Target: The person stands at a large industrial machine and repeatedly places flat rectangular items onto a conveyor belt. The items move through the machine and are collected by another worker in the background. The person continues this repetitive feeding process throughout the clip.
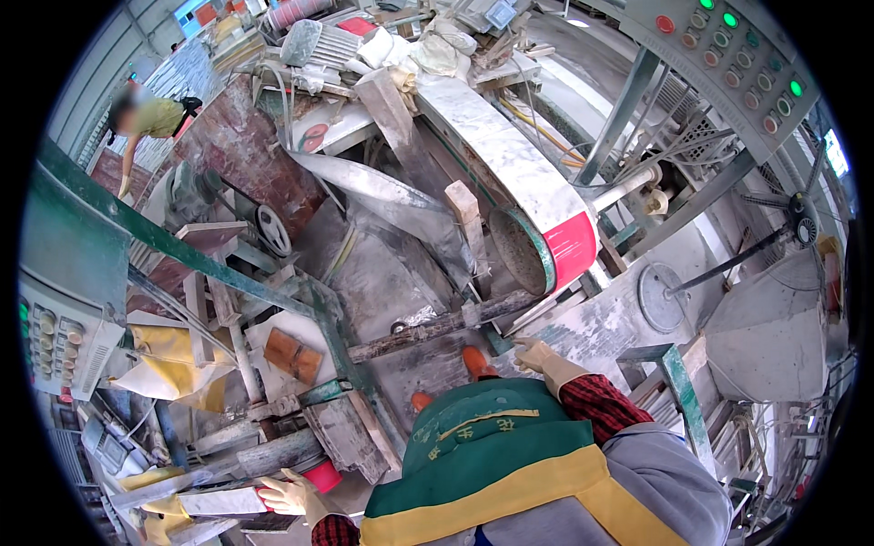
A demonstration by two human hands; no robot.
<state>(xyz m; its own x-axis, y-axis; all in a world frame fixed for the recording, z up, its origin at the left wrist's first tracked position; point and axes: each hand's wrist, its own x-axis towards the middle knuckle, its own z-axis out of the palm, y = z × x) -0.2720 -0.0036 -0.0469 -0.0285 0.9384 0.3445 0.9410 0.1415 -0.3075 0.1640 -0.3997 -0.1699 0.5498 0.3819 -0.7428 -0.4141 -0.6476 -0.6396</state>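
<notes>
Dusty workshop — pale, perhaps stone, slab [221, 501]

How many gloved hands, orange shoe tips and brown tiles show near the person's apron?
Gloved hands: 2, left hand on a pale slab, right hand over the grey table
Orange shoe tips: 2
Brown tiles: 2
Total: 6

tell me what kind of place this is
Probably a stone-cutting workshop: a dusty saw machine with a red-tipped blade guard, reddish stone slabs stacked behind it, and a push-button control panel overhead.
</notes>
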